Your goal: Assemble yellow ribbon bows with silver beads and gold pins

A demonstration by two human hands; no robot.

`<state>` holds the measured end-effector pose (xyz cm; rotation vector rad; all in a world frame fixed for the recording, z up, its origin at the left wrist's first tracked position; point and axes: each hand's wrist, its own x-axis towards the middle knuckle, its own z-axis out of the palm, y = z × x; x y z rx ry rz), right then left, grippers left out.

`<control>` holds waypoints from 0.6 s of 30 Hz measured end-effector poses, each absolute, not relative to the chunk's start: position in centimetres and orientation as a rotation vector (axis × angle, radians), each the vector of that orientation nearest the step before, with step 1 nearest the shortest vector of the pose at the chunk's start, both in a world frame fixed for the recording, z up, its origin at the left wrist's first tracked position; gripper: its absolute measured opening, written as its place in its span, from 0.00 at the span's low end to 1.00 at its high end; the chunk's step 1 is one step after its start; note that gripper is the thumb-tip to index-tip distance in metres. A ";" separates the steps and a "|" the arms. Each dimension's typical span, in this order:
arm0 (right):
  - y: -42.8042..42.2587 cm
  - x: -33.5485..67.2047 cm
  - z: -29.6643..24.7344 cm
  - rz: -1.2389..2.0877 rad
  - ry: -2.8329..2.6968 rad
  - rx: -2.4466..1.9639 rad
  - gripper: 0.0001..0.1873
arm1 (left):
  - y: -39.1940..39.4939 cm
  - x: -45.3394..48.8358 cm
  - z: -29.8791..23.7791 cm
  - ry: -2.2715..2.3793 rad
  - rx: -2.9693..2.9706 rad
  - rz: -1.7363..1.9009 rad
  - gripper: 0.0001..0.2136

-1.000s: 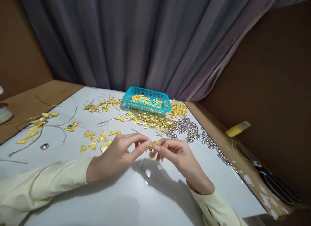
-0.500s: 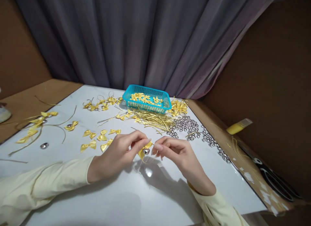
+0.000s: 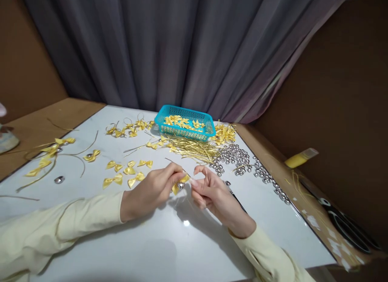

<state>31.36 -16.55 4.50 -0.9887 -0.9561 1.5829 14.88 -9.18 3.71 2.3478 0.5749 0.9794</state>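
Over the middle of the white table (image 3: 169, 249), my left hand (image 3: 154, 189) pinches a small yellow ribbon bow with a silver bell (image 3: 179, 185). Facing it, my right hand (image 3: 212, 191) has its fingertips closed on a thin gold wire at the bow. The two hands meet fingertip to fingertip just above the tabletop. Both arms wear pale yellow sleeves.
A teal basket (image 3: 184, 127) of bows stands at the back, with gold wires (image 3: 194, 148) and silver bells (image 3: 236, 156) in front and right of it. Loose yellow bows (image 3: 127, 170) lie to the left. Black scissors (image 3: 345, 221) and a yellow tube (image 3: 300, 157) rest on the brown ledge at right.
My hands have drawn closer to me and together; the bow, first held up between the fingertips, now hangs lower with the bell showing. The right wrist has turned inward.
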 end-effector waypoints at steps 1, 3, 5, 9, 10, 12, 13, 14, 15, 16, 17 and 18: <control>-16.6 31.2 4.5 1.553 -0.970 -1.023 0.16 | -9.1 14.8 3.7 0.572 2.359 0.981 0.06; -16.7 30.8 4.5 1.504 -1.011 -1.094 0.18 | -9.1 14.8 3.6 0.549 2.378 0.977 0.06; -16.7 30.6 4.5 1.492 -1.070 -1.156 0.19 | -9.1 14.7 3.6 0.496 2.393 0.956 0.06; -16.7 30.4 4.6 1.545 -1.170 -1.202 0.16 | -9.2 14.6 3.8 0.395 2.382 0.854 0.07; -16.6 30.5 4.6 1.560 -1.186 -1.204 0.15 | -9.2 14.6 3.9 0.400 2.368 0.819 0.07; -16.6 30.6 4.7 1.564 -1.217 -1.216 0.14 | -9.2 14.7 4.2 0.445 2.328 0.749 0.07; -16.6 30.7 4.8 1.547 -1.234 -1.223 0.14 | -9.2 14.7 4.3 0.471 2.303 0.716 0.07; -16.6 30.7 4.9 1.520 -1.255 -1.230 0.14 | -9.2 14.7 4.4 0.493 2.276 0.690 0.07; -16.6 30.8 5.0 1.490 -1.276 -1.235 0.14 | -9.2 14.6 4.5 0.506 2.251 0.670 0.07; -16.6 30.8 5.0 1.464 -1.296 -1.240 0.14 | -9.2 14.6 4.6 0.514 2.228 0.655 0.08; -16.6 30.8 5.1 1.449 -1.309 -1.240 0.14 | -9.2 14.6 4.8 0.519 2.210 0.641 0.08; -16.6 30.9 5.2 1.440 -1.315 -1.240 0.14 | -9.2 14.6 4.9 0.521 2.195 0.628 0.08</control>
